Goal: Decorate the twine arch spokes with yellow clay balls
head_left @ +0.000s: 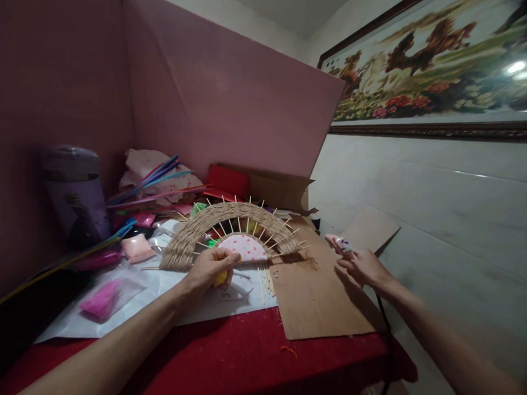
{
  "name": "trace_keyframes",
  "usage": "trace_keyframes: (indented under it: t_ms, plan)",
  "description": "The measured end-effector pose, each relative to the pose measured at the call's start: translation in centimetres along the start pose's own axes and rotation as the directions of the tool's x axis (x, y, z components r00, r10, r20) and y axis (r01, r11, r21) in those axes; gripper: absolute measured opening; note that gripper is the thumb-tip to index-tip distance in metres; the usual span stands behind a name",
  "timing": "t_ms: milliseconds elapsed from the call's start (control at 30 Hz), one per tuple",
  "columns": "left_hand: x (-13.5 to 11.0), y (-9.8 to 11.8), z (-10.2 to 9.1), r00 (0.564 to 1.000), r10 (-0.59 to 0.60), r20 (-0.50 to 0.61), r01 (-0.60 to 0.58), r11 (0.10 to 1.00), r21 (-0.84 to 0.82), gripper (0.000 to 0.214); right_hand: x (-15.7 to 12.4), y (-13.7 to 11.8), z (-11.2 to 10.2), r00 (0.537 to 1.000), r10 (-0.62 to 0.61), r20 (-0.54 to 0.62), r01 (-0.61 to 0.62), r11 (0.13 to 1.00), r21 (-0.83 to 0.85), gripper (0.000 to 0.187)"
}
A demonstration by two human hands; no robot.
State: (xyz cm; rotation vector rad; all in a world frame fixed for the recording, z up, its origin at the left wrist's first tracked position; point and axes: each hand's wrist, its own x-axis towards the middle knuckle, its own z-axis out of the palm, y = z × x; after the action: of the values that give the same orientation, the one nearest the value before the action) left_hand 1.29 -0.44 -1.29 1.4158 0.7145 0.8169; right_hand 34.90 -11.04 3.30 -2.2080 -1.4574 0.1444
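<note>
Judged at risk of bent or snapped sticks (pixel 247 225) on the woven fan (pixel 231 212), from any knock against the cardboard (pixel 323 312), or of twisting, from a grip at one edge. Found over the white sheet (pixel 233 308), contact unclear: half-round, brown, close-woven, with bare tips along the rim and a red-dotted panel (pixel 243 249) at the base. Note left hand (pixel 209 270) closed in a pinch on the panel's edge, right hand (pixel 366 269) curled round a small patterned tool (pixel 343 244), apart from the fan.

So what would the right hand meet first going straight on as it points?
Probably the right end of the woven fan, though depth is unclear; the right hand might pass behind it.
</note>
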Motion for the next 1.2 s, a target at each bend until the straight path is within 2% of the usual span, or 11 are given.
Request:
trace_keyframes:
  t_ms: [33, 100, 133, 200, 267, 433, 567, 667, 1200]
  plan:
    - [0.0, 0.0, 0.1, 1.0, -0.012, -0.005, 0.012, 1.0, 0.017, 0.043, -0.3, -0.3, -0.5, 0.999, -0.007, 0.043, 0.0, 0.988, 0.154, 0.019]
    - [0.0, -0.1, 0.2, 0.999, -0.036, -0.01, 0.037, 0.999, 0.04, 0.045, -0.7, -1.3, -1.2, 0.99, -0.04, 0.138, -0.025, 0.898, 0.438, 0.025]
    - [0.1, -0.1, 0.2, 0.999, -0.046, -0.007, 0.046, 0.998, 0.047, 0.045, -0.9, -1.9, -1.4, 0.984, -0.049, 0.172, -0.049, 0.851, 0.523, 0.027]
    - [0.1, -0.1, 0.2, 0.999, -0.052, 0.003, 0.052, 0.997, 0.054, 0.045, -1.1, -3.1, -1.3, 0.976, -0.038, 0.212, -0.097, 0.801, 0.59, 0.029]
    - [0.2, -0.2, 0.1, 0.999, -0.045, 0.007, 0.045, 0.997, 0.056, 0.045, -1.2, -4.2, -0.8, 0.971, -0.016, 0.238, -0.13, 0.801, 0.584, 0.03]
    - [0.2, -0.2, 0.2, 0.999, -0.037, -0.005, 0.037, 0.998, 0.047, 0.044, -1.1, -5.6, 0.6, 0.937, 0.002, 0.349, -0.165, 0.884, 0.438, 0.032]
    - [0.1, 0.0, 0.5, 0.999, 0.016, -0.044, -0.015, 1.0, 0.026, 0.044, -0.7, -6.4, 1.1, 0.944, -0.012, 0.329, -0.128, 0.908, 0.399, 0.029]
    - [-0.1, 0.3, 0.6, 0.999, 0.014, -0.05, -0.012, 0.999, 0.041, 0.042, -0.3, -6.9, 1.3, 0.943, -0.007, 0.332, -0.123, 0.921, 0.371, 0.025]
    - [-0.1, 0.0, 0.6, 0.998, -0.054, -0.016, 0.054, 0.998, 0.041, 0.033, 1.5, -6.4, 2.4, 0.918, -0.016, 0.397, -0.134, 0.928, 0.347, 0.02]
